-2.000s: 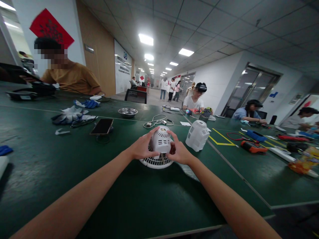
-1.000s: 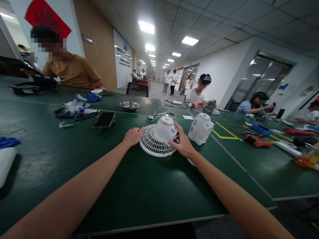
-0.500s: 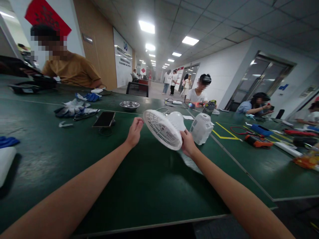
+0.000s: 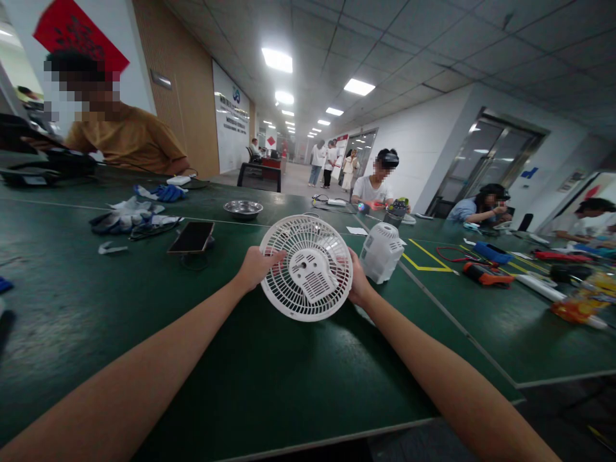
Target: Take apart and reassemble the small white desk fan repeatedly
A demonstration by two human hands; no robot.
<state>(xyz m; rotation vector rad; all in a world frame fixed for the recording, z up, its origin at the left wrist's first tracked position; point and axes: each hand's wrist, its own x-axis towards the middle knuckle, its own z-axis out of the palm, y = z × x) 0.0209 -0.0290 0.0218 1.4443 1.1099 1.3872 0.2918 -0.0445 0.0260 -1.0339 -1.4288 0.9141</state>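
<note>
White grille [image 4: 315, 279] swung face-on; left hand [image 4: 253, 268], right hand [image 4: 360, 278], fingers closed on opposite rim sides; tabletop [image 4: 289, 378] stretches to near edge.

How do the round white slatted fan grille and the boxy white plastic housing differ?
The round white slatted fan grille is a wide disc; the boxy white plastic housing is a narrower block. The grille is held tilted in the left hand and right hand; the housing stands on the green table. The grille's face is mostly open slats; the housing's sides are mostly solid. Both are white.
</note>
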